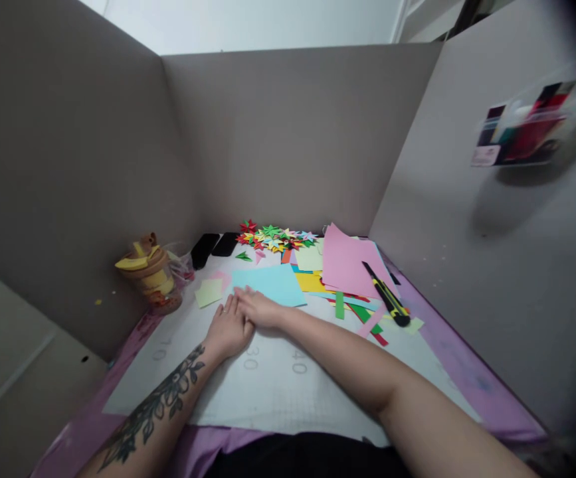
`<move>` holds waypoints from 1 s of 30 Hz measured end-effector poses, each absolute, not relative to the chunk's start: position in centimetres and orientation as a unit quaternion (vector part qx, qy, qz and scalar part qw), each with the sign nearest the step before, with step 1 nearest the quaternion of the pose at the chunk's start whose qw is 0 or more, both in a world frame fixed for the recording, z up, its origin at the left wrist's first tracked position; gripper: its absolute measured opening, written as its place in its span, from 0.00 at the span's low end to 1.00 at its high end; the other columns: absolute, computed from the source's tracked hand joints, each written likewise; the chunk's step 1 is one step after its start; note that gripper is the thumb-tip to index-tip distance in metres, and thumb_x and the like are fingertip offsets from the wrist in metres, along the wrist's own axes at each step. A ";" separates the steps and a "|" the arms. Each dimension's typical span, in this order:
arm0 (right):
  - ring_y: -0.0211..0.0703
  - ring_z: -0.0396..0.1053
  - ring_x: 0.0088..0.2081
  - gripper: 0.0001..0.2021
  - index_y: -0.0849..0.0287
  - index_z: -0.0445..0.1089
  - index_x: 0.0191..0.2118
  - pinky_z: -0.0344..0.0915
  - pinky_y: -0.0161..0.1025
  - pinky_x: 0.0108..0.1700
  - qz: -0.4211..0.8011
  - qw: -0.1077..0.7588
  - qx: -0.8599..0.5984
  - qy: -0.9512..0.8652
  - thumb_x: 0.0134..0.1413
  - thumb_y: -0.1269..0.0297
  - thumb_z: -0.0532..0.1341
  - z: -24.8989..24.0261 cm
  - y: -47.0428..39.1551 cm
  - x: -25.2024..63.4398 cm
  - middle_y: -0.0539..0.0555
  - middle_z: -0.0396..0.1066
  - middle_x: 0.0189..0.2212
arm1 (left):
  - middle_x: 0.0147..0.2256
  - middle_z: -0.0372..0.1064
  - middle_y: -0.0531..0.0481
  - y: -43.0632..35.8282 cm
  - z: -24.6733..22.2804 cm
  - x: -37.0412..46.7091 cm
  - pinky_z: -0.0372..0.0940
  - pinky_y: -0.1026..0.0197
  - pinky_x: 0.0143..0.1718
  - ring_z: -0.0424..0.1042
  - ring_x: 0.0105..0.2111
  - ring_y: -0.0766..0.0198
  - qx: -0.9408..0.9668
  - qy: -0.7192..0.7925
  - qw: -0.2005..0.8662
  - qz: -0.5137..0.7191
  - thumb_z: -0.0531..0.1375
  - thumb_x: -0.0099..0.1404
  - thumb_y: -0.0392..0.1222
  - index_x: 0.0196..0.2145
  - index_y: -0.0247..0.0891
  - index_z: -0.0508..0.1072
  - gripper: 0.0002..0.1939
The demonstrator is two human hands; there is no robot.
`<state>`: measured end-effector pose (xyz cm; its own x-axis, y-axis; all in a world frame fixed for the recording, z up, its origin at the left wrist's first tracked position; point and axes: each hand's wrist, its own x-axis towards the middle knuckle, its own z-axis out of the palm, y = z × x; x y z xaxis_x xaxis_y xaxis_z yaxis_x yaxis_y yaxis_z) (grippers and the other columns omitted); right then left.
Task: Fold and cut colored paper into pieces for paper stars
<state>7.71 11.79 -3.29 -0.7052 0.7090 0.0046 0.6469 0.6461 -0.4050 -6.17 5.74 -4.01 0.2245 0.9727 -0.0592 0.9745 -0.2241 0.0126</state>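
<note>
Both of my hands rest together on the white mat (pixel 272 405), just in front of a sheet of light blue paper (pixel 270 284). My left hand (pixel 228 330) lies flat with its fingers stretched forward. Across it from the right comes my right hand (pixel 258 309), palm down, its fingers extended over the left hand's thumb side and reaching the blue sheet's near left corner. Nothing held shows in either hand; whatever may lie under the palms is hidden. Left of the fingers sits a pale green paper square (pixel 208 293), partly over a pink paper piece (pixel 224 279).
A box cutter (pixel 387 295) lies over pink sheets (pixel 350 259) at right, near coloured strips (pixel 362 315). Folded paper stars (pixel 278 238) pile up behind. Two black phone-like slabs (pixel 205 250) and a brown pot (pixel 149 271) stand left. Grey panels (pixel 292 139) enclose the table.
</note>
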 end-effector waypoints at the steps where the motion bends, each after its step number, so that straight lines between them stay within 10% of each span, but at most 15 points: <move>1: 0.50 0.37 0.65 0.30 0.58 0.38 0.66 0.39 0.53 0.62 0.190 0.093 -0.351 -0.912 0.62 0.53 0.41 -3.5 11.3 7.0 0.54 0.38 0.66 | 0.65 0.38 0.38 5.8 -4.1 -6.3 0.40 0.48 0.60 0.38 0.64 0.50 0.784 0.619 0.027 -0.024 0.43 0.64 0.49 0.64 0.30 0.45 0.34; 14: 0.48 0.32 0.66 0.32 0.64 0.39 0.66 0.35 0.51 0.63 0.095 0.031 -0.514 -0.852 0.61 0.51 0.41 -5.1 10.0 17.7 0.57 0.35 0.66 | 0.59 0.51 0.25 7.5 -1.5 -2.4 0.34 0.42 0.60 0.41 0.63 0.40 0.764 0.636 -0.011 -0.108 0.45 0.62 0.54 0.58 0.16 0.56 0.38; 19: 0.48 0.34 0.66 0.31 0.66 0.41 0.66 0.36 0.49 0.63 0.077 0.033 -0.538 -0.838 0.59 0.59 0.42 -5.6 9.7 17.7 0.57 0.35 0.66 | 0.65 0.36 0.39 10.2 -2.5 2.4 0.43 0.44 0.59 0.37 0.64 0.50 0.847 0.509 0.143 -0.060 0.36 0.66 0.54 0.64 0.30 0.45 0.35; 30: 0.49 0.34 0.66 0.32 0.68 0.41 0.65 0.35 0.50 0.63 0.084 0.037 -0.543 -0.835 0.58 0.58 0.42 -5.6 9.6 18.0 0.58 0.36 0.66 | 0.65 0.40 0.48 10.7 -4.4 -2.9 0.43 0.44 0.60 0.40 0.64 0.53 0.821 0.569 0.052 0.018 0.38 0.67 0.47 0.64 0.36 0.46 0.30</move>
<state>17.97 9.62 -5.57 -0.4077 0.9126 -0.0300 0.9002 0.3962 -0.1809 -2.88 10.74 -4.36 0.3523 0.9354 -0.0295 0.9316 -0.3475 0.1061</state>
